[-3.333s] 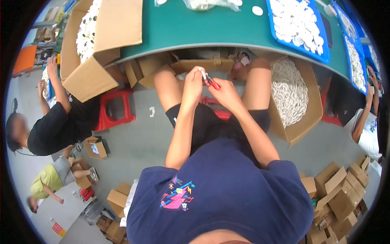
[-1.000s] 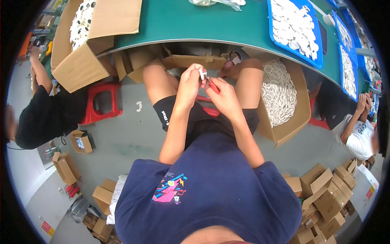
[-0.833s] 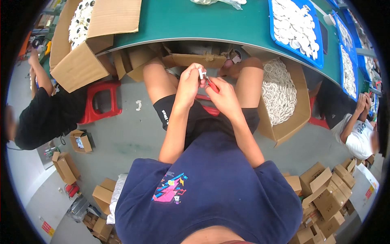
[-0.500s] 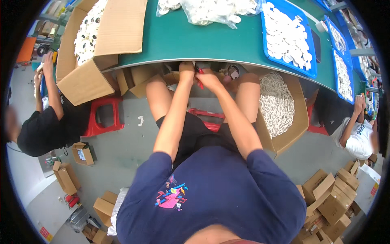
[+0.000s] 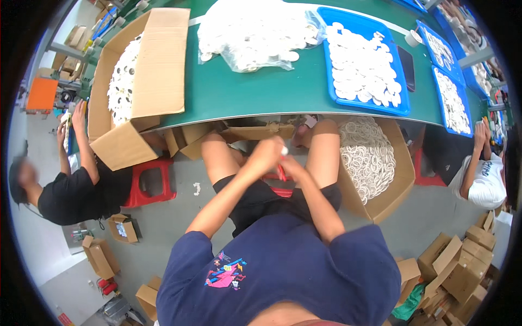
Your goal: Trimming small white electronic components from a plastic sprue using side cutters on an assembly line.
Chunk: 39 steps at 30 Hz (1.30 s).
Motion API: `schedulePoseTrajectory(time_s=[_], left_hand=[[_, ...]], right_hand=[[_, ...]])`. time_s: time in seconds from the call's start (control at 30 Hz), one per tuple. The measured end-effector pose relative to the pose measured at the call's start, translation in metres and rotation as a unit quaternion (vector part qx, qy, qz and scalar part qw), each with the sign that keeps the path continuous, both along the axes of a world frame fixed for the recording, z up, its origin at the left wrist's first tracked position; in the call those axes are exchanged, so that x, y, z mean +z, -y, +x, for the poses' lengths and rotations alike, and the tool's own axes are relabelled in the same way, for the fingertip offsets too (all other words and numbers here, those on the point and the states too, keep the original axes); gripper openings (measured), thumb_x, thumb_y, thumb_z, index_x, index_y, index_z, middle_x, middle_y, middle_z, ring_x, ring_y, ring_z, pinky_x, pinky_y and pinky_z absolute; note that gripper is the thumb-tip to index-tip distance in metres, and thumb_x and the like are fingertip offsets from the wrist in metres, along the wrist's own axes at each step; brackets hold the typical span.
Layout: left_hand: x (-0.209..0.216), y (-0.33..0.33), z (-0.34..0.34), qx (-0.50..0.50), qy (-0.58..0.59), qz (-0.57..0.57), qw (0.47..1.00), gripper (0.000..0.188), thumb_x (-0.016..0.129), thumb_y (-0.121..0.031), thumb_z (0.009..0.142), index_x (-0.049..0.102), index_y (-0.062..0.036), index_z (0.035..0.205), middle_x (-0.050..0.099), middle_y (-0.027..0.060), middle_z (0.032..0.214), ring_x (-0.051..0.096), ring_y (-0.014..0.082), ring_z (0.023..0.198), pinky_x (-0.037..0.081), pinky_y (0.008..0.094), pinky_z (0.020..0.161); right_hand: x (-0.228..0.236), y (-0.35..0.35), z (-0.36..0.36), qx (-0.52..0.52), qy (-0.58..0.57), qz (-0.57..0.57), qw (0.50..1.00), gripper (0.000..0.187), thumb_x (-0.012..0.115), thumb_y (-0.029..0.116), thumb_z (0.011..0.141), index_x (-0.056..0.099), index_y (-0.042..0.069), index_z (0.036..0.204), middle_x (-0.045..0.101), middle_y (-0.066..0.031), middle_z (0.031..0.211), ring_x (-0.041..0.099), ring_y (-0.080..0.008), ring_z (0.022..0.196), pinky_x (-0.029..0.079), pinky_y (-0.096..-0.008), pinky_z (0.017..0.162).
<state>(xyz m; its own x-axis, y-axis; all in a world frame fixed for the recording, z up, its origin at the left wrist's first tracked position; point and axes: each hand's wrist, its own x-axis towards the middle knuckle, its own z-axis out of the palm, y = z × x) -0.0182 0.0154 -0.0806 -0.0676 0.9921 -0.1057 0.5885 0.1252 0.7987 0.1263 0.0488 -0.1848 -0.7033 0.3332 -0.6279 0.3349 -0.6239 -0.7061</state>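
Observation:
Above my lap, both hands are close together in front of the table's front edge. My left hand is closed, with a small white piece showing at its fingertips; what kind of piece it is, I cannot make out. Just to its right and slightly nearer, my right hand is wrapped round a red-handled hand tool. Its working end is hidden by my fingers.
A green table holds a carton of white parts, a clear bag of white discs and a blue tray of discs. Beside my right knee stands a carton of white rings. People sit at left and right.
Both hands have come back from the table edge toward my lap. My left hand has turned, and the small white piece now shows at its fingertips. The view has shifted, showing more of the tabletop.

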Motion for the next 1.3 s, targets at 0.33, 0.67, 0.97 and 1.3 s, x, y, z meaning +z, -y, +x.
schedulePoseTrajectory(time_s=[0.33,0.67,0.97,1.3], left_hand=[[0.157,-0.154,0.061,0.076,-0.062,0.284,0.954,0.023,0.054,-0.007,0.086,0.06,0.0045,0.104,0.061,0.0243,0.099,0.062,0.0399,0.089,0.05,0.0461,0.079],[0.124,-0.174,-0.026,0.091,-0.405,0.168,0.894,0.02,0.061,-0.013,0.085,0.057,0.0018,0.098,0.057,0.0163,0.099,0.064,0.0329,0.085,0.053,0.0478,0.07],[0.116,-0.167,-0.039,-0.027,-0.532,0.32,0.784,0.019,0.059,-0.007,0.075,0.057,0.0001,0.092,0.057,0.0138,0.091,0.063,0.0259,0.084,0.057,0.0375,0.066],[0.12,-0.168,-0.037,-0.028,-0.643,0.289,0.709,0.017,0.058,-0.01,0.076,0.063,0.0008,0.089,0.06,0.0125,0.086,0.064,0.022,0.078,0.054,0.0285,0.056]], right_hand=[[0.008,0.04,0.033,-0.002,-0.03,0.03,0.999,0.025,0.052,0.02,0.093,0.062,-0.002,0.085,0.056,-0.0056,0.058,0.054,-0.0144,0.047,0.042,-0.0267,0.043],[-0.002,0.045,0.028,0.011,-0.019,0.086,0.996,0.029,0.052,0.022,0.09,0.065,-0.002,0.079,0.058,-0.0055,0.061,0.057,-0.0159,0.048,0.043,-0.0299,0.044],[0.02,0.031,0.036,-0.063,-0.023,0.047,0.997,0.025,0.052,0.023,0.091,0.063,0.0,0.088,0.058,-0.0041,0.066,0.054,-0.0126,0.052,0.043,-0.0258,0.045],[0.03,0.009,0.053,-0.12,-0.069,0.064,0.988,0.023,0.051,0.018,0.091,0.06,-0.001,0.099,0.056,-0.0034,0.069,0.055,-0.0117,0.057,0.044,-0.0258,0.05]])
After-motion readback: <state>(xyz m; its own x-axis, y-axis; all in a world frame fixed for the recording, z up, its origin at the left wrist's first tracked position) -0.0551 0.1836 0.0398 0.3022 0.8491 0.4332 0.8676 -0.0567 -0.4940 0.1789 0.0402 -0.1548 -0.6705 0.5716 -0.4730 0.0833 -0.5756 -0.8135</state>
